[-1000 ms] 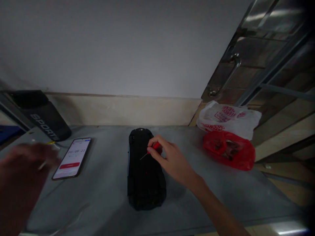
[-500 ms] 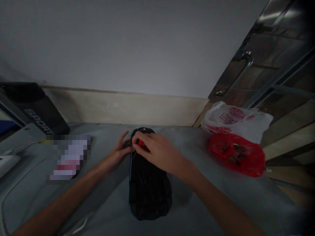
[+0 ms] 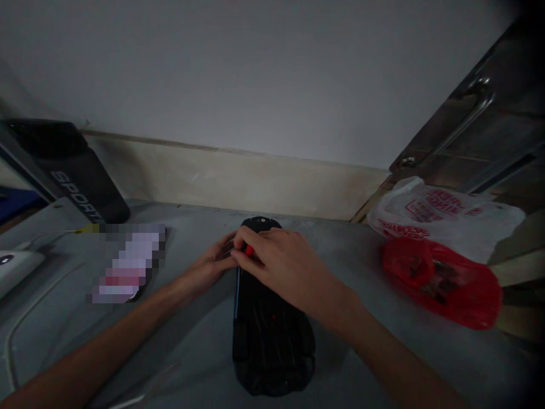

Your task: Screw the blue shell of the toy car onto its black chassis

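Note:
A black toy car [image 3: 272,335] lies upside down on the grey table, its underside facing up and its long side pointing away from me. My left hand [image 3: 219,255] is at the far left side of the car, its fingers bent and pressed against the edge. Over the far part of the underside, my right hand [image 3: 276,258] pinches a small red-and-black screwdriver [image 3: 249,250] between thumb and fingers. Only a bit of the red handle shows; the tip is hidden by the hand.
Left of my hands lies a phone [image 3: 131,261], blurred out. A black SPORT bottle [image 3: 76,170] and a white device [image 3: 19,270] with a cable [image 3: 34,307] are farther left. To the right sit a red plastic bag [image 3: 443,284] and a white plastic bag [image 3: 447,210]. A wall [image 3: 238,176] closes the back.
The view has shifted, so the car and bags appear farther right. The left fingers, earlier with one raised, are now drawn in against the car. The right hand stays on the screwdriver.

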`<state>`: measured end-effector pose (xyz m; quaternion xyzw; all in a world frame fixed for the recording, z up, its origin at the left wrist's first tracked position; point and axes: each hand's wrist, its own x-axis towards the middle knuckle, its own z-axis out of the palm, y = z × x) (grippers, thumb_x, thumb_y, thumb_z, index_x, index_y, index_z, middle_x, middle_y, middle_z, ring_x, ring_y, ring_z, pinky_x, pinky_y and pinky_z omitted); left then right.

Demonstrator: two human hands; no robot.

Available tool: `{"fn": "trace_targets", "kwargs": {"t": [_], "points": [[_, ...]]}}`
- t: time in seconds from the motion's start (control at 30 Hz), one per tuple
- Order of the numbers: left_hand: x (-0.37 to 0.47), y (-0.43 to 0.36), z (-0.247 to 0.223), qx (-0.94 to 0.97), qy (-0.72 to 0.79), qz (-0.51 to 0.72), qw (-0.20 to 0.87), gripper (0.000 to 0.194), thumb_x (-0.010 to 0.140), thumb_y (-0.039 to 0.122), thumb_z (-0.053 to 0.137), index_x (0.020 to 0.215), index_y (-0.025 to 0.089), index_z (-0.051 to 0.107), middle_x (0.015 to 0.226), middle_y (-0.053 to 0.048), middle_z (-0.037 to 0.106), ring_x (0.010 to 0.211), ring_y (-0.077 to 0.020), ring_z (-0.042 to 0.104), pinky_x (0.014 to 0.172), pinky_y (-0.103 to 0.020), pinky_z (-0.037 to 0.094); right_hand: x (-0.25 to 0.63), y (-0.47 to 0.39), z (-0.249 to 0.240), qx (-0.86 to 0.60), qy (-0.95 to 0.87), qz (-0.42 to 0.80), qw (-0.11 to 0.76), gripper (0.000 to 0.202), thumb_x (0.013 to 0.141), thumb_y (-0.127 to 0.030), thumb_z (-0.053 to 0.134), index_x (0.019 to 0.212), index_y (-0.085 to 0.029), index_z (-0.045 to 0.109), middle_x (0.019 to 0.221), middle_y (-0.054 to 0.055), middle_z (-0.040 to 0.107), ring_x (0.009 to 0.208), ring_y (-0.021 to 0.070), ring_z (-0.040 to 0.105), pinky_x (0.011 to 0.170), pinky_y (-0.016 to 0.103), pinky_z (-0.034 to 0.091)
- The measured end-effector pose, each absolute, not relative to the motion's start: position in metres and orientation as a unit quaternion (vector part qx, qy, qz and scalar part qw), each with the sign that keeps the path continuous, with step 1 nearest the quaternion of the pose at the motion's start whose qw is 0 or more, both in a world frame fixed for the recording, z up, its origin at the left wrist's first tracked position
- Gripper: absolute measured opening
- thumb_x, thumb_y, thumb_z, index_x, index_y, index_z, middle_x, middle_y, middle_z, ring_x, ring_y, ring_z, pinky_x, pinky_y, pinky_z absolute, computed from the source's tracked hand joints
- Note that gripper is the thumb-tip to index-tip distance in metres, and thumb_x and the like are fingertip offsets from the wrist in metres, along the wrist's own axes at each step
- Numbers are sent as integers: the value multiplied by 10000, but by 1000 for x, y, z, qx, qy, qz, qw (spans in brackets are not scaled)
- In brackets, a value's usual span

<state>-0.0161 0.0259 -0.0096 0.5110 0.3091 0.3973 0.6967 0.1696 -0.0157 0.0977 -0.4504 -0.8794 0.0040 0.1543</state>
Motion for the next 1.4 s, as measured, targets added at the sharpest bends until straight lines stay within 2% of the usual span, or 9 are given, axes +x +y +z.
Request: {"fn": "trace_targets", "kwargs": {"t": [0.13, 0.33, 0.57, 0.77, 0.93, 1.03, 1.13, 1.27, 1.4], "points": [[-15, 25, -10, 513, 300, 404, 696, 588, 848, 302, 834, 1394, 229, 628, 1387, -81, 710, 1441, -369, 515, 1216, -486, 367, 167, -16, 92, -452, -875, -7, 175, 247, 1096, -377, 457, 1025, -218, 632, 864, 58, 743, 805, 225, 682, 755, 357, 453], [-14, 22, -8, 498, 299, 418, 698, 533, 826, 243, 841, 1329, 218, 667, 1389, -78, 696, 1460, -341, 483, 1237, -471, 303, 174, -16, 92, -394, -888, 81, 225, 139, 1022, -150, 481, 1109, -208, 573, 1042, 54, 726, 1002, 209, 646, 957, 367, 467], [-17, 26, -11, 517, 267, 412, 701, 481, 854, 232, 803, 1319, 236, 683, 1086, -47, 783, 1414, -301, 524, 1216, -436, 310, 171, -14, 91, -439, -873, 40, 210, 98, 1054, -282, 534, 1079, -207, 591, 966, 36, 743, 884, 208, 666, 904, 371, 470], [-16, 27, -13, 508, 281, 418, 698, 389, 828, 227, 817, 1205, 214, 724, 1229, -74, 745, 1299, -294, 605, 1184, -440, 353, 173, -15, 92, -373, -901, 39, 219, 106, 1016, -161, 522, 1101, -211, 559, 1049, 41, 718, 1029, 196, 647, 993, 353, 443], [-15, 25, -7, 505, 278, 429, 695, 309, 858, 228, 810, 1151, 183, 727, 1045, -47, 778, 1256, -278, 623, 1167, -408, 366, 173, -13, 89, -402, -888, 21, 222, 97, 1069, -300, 514, 1095, -225, 570, 967, 24, 723, 913, 197, 664, 919, 359, 453], [-16, 25, -4, 503, 274, 426, 700, 257, 856, 207, 811, 1096, 167, 729, 1022, -50, 781, 1177, -262, 663, 1123, -378, 411, 174, -12, 88, -382, -897, 33, 223, 90, 1042, -212, 526, 1126, -214, 558, 974, 21, 722, 934, 186, 656, 937, 338, 444], [-16, 26, -5, 494, 277, 421, 708, 298, 819, 196, 840, 1096, 173, 735, 1014, -46, 779, 1088, -243, 685, 1055, -351, 453, 174, -12, 88, -373, -897, 37, 232, 130, 1017, -193, 537, 1144, -210, 557, 999, 21, 727, 964, 184, 651, 963, 338, 427], [-17, 28, -8, 502, 281, 413, 706, 355, 847, 231, 825, 1182, 169, 729, 1056, -66, 780, 1192, -267, 640, 1079, -363, 419, 172, -11, 86, -412, -881, 27, 233, 142, 1082, -314, 481, 1120, -220, 580, 969, 19, 749, 865, 179, 661, 900, 352, 424], [-19, 30, -12, 495, 283, 416, 709, 406, 795, 204, 859, 1183, 193, 741, 1080, -63, 772, 1184, -265, 643, 1077, -367, 434, 172, -9, 84, -385, -887, 47, 250, 139, 1044, -193, 493, 1169, -198, 555, 1005, 25, 739, 934, 175, 659, 936, 337, 420]]}}
